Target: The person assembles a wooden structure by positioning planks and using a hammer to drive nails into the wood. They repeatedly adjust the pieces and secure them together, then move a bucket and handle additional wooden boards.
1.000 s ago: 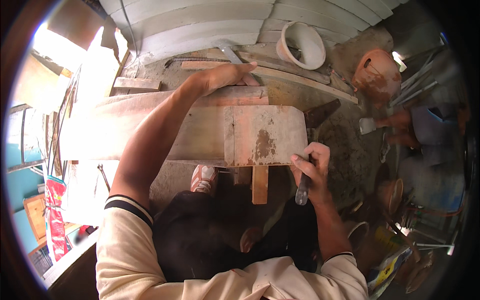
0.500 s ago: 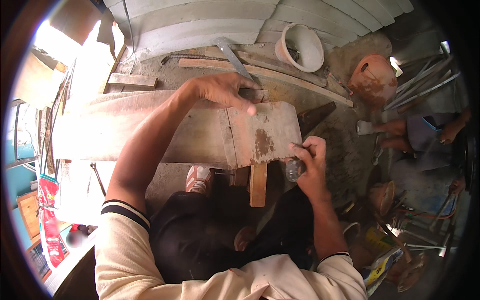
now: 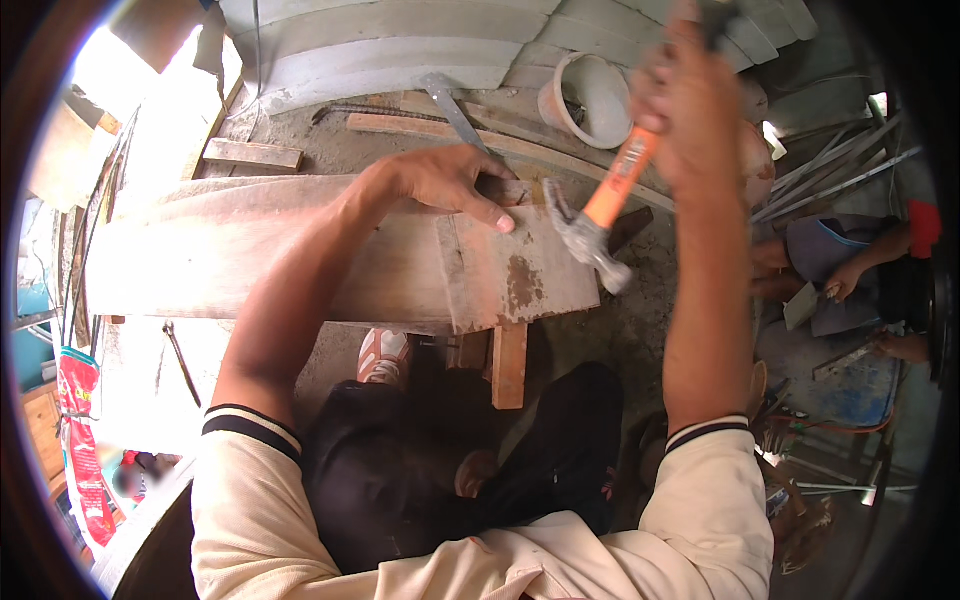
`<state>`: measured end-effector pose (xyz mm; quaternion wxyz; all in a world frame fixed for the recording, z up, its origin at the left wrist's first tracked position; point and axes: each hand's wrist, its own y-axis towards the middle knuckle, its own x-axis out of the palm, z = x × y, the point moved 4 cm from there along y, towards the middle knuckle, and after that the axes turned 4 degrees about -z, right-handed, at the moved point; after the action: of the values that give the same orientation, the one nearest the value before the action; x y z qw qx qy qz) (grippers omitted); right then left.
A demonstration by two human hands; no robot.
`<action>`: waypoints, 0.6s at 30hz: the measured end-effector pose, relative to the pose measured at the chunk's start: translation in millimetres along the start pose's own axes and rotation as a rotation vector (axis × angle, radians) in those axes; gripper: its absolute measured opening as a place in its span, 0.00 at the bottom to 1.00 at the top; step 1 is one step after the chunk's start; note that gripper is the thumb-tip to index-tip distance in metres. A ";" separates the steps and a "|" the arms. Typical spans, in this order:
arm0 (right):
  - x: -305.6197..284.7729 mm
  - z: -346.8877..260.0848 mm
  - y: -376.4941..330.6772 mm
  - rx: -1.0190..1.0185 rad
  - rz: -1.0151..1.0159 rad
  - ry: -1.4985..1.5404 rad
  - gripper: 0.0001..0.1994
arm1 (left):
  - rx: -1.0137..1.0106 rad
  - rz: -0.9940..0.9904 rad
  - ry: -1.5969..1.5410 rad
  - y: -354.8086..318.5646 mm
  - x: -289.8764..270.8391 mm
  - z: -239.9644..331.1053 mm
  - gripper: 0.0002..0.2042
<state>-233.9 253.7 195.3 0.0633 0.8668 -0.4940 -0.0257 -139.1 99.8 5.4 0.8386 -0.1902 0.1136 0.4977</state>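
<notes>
A claw hammer [image 3: 612,200] with an orange handle and metal head is gripped in my right hand [image 3: 690,110]. Its head hangs over the right end of a wide, weathered wooden board [image 3: 390,265]. My left hand [image 3: 455,185] clasps the board's far edge, thumb on top and fingertips partly hidden. Beside those fingers a short wood piece [image 3: 520,193] lies along the edge. A cross joint divides the board near its right end, which has a dark stain. Below the near edge a wooden leg [image 3: 509,370] sticks out toward me.
Beyond the board lie long wood strips [image 3: 420,127], a metal square [image 3: 452,112] and a white bucket [image 3: 590,100]. A loose metal tool [image 3: 182,362] is at the left. Another person [image 3: 850,260] sits at the far right, holding a small flat piece.
My right hand has risen from the board's right corner to the upper right, with the hammer now plainly visible in it. My left hand stays on the board's far edge.
</notes>
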 end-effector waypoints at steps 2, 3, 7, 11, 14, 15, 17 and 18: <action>28.9 29.0 17.0 0.038 -0.124 -0.019 0.22 | -0.010 0.004 0.015 -1.1 -1.0 -0.6 0.50; 32.3 37.7 20.1 0.053 -0.119 -0.054 0.21 | 0.001 -0.014 -0.008 -1.1 -1.3 -0.9 0.51; 42.7 53.3 22.8 0.095 -0.098 -0.140 0.21 | 0.023 -0.009 -0.027 -1.0 0.3 -3.7 0.51; 45.2 54.5 29.6 0.176 -0.031 -0.161 0.21 | 0.061 0.005 0.006 0.1 0.3 -4.6 0.50; 47.1 56.2 32.0 0.198 -0.061 -0.226 0.22 | 0.033 -0.028 -0.057 0.8 1.6 -4.4 0.49; 47.6 57.8 31.6 0.210 -0.072 -0.226 0.21 | 0.043 -0.035 -0.074 0.5 1.9 -3.3 0.48; 49.2 61.3 30.9 0.227 -0.092 -0.226 0.21 | 0.045 -0.050 -0.088 0.2 1.8 -1.7 0.48; 48.8 61.5 30.9 0.201 -0.055 -0.245 0.21 | 0.042 -0.039 -0.079 -0.2 1.6 -1.2 0.47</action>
<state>-242.0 191.0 139.4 -0.0853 0.8724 -0.4740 -0.0835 -138.2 100.5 3.8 0.8557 -0.1551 0.0869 0.4860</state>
